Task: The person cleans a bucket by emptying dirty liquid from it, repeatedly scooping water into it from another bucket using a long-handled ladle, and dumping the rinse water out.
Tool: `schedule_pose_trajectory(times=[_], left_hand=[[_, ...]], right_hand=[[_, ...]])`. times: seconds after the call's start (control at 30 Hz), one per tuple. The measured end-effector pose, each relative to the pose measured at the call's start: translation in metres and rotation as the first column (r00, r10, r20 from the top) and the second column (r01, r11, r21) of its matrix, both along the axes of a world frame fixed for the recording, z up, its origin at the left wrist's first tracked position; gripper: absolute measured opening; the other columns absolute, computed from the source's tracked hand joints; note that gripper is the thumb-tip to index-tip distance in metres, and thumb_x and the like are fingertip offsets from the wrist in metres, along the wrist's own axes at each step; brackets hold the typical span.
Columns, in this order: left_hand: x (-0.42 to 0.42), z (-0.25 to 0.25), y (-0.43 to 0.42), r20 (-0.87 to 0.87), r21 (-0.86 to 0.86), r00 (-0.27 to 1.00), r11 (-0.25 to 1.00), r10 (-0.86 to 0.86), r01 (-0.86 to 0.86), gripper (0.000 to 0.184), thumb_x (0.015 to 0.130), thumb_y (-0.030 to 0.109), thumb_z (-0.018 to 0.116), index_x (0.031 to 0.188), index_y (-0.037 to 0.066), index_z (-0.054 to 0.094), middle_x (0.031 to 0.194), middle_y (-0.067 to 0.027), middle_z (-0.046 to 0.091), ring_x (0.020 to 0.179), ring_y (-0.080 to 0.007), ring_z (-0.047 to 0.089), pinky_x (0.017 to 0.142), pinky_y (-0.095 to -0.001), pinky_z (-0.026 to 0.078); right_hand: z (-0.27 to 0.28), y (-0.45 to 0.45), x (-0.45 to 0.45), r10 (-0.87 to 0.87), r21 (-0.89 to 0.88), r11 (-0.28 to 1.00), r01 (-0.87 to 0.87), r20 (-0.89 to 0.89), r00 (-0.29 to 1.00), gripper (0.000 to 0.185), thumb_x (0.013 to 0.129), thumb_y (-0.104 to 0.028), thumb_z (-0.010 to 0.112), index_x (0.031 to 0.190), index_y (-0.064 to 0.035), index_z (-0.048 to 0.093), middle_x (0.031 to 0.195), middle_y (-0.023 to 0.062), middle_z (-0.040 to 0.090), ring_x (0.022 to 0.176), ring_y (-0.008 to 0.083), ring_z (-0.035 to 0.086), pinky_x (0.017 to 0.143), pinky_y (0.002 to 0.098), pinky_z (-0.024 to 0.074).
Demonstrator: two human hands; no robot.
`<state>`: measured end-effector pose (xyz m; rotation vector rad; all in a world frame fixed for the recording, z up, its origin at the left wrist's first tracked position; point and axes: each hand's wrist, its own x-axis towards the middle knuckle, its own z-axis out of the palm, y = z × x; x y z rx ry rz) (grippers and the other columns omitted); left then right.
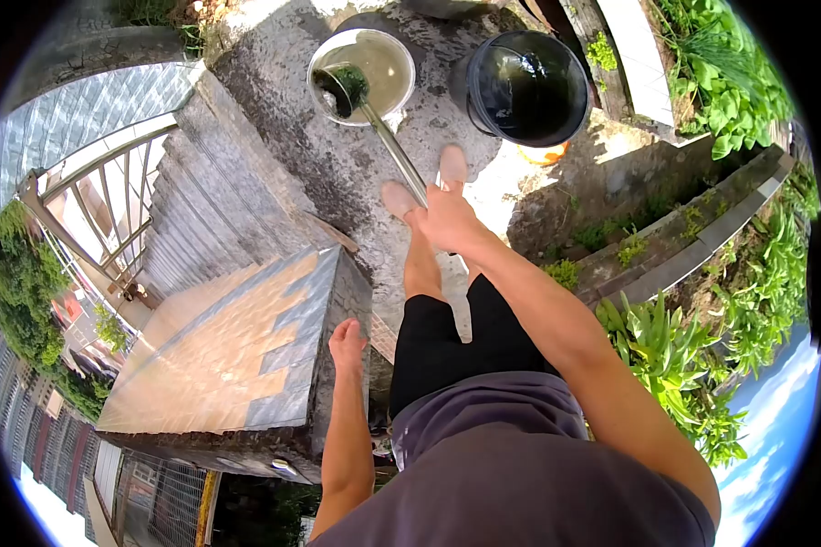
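Observation:
My right hand (449, 219) is closed around the upper end of a long-handled dipper (393, 149) with a metal-looking handle. The dipper's dark scoop lies within the rim of a white bucket (410, 80), which holds cloudy liquid. Something dark green shows at the scoop; I cannot make out what. Beside the white bucket stands a black bucket (480, 105) with dark liquid in it, untouched by either hand. My left hand (348, 345) hangs at my side with its fingers curled in and nothing visible in them, near the edge of a tiled ledge (237, 351).
Rough concrete ground (278, 100) lies under both buckets and my feet. An orange object (545, 153) sits by the black bucket's base. To the left are a metal railing (109, 196) and grey steps (210, 182). Planting beds (666, 246) with low kerbs run along the right.

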<state>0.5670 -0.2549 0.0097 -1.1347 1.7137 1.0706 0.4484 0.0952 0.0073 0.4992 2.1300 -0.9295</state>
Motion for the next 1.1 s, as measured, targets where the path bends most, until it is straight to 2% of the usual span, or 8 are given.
schedule_pose_trajectory(times=[0.2,0.37,0.53,0.73,0.83,0.87,0.97,1.1], left_hand=[[-0.007,0.001,0.002,-0.001,-0.031,1.000,0.999,-0.029,0.029,0.031,0.089,0.027,0.064,0.111,0.005,0.063,0.100,-0.0019,0.060,0.094,-0.0145,0.056,0.078,-0.0363,0.051],[-0.008,-0.001,0.004,-0.001,-0.004,0.999,0.999,-0.047,0.047,0.030,0.089,0.028,0.064,0.110,0.007,0.063,0.097,0.0004,0.060,0.090,-0.0119,0.055,0.075,-0.0350,0.050],[-0.012,0.004,0.015,0.002,-0.023,0.999,0.998,-0.054,0.054,0.031,0.089,0.028,0.064,0.112,0.006,0.063,0.100,-0.0014,0.060,0.093,-0.0134,0.056,0.077,-0.0356,0.050],[-0.020,0.006,0.027,0.011,-0.047,0.995,0.994,-0.100,0.100,0.034,0.089,0.027,0.064,0.115,0.004,0.062,0.104,-0.0039,0.061,0.097,-0.0151,0.056,0.078,-0.0370,0.051],[-0.023,-0.001,0.028,0.012,-0.016,0.992,0.992,-0.123,0.123,0.032,0.090,0.026,0.063,0.113,0.004,0.063,0.103,-0.0035,0.062,0.093,-0.0140,0.057,0.074,-0.0351,0.051],[-0.023,-0.005,0.032,0.001,-0.001,0.992,0.992,-0.123,0.123,0.030,0.090,0.025,0.063,0.111,0.004,0.064,0.100,-0.0026,0.063,0.088,-0.0125,0.058,0.070,-0.0327,0.050],[-0.034,0.003,0.046,-0.030,-0.039,0.992,0.992,-0.123,0.122,0.028,0.090,0.025,0.063,0.108,0.005,0.065,0.099,-0.0022,0.063,0.087,-0.0120,0.058,0.068,-0.0319,0.050],[-0.043,0.003,0.046,-0.067,-0.053,0.986,0.988,-0.150,0.147,0.027,0.089,0.026,0.064,0.106,0.005,0.066,0.097,-0.0016,0.063,0.085,-0.0118,0.058,0.066,-0.0304,0.050]], right_hand=[[0.015,0.038,0.026,0.176,0.202,0.962,-0.182,0.049,0.983,0.029,0.090,-0.014,0.052,0.114,0.0026,0.050,0.086,0.0157,0.066,0.078,0.0355,0.069,0.074,0.0449,0.0542],[0.028,0.072,0.068,0.143,0.316,0.937,-0.150,0.047,0.989,0.041,0.084,-0.015,0.059,0.121,0.0007,0.049,0.090,0.0224,0.065,0.076,0.0383,0.066,0.069,0.0464,0.0527],[0.069,0.098,0.137,-0.187,0.126,0.962,0.241,-0.339,0.922,0.041,0.087,-0.018,0.059,0.122,-0.0001,0.044,0.088,0.0235,0.062,0.078,0.0423,0.063,0.068,0.0470,0.0503],[0.110,0.117,0.214,-0.620,0.123,0.780,0.613,0.017,0.785,0.041,0.089,-0.015,0.058,0.124,0.0013,0.043,0.085,0.0236,0.060,0.079,0.0432,0.061,0.067,0.0423,0.0489],[0.086,0.129,0.228,-0.503,0.232,0.807,0.544,-0.212,0.838,0.031,0.091,-0.014,0.055,0.115,0.0000,0.044,0.072,0.0167,0.052,0.066,0.0294,0.057,0.060,0.0399,0.0457],[0.059,0.134,0.239,-0.406,0.268,0.817,0.511,-0.363,0.839,0.033,0.090,-0.014,0.056,0.116,0.0007,0.043,0.075,0.0202,0.054,0.067,0.0358,0.057,0.060,0.0423,0.0447],[0.018,0.160,0.178,-0.474,0.405,0.812,0.421,0.034,0.880,0.036,0.088,-0.016,0.059,0.113,0.0064,0.045,0.091,0.0305,0.064,0.086,0.0461,0.063,0.073,0.0517,0.0510],[-0.062,0.173,0.140,-0.395,0.430,0.820,0.377,-0.051,0.917,0.028,0.090,-0.016,0.055,0.107,0.0050,0.048,0.084,0.0249,0.062,0.069,0.0404,0.063,0.058,0.0487,0.0502]])
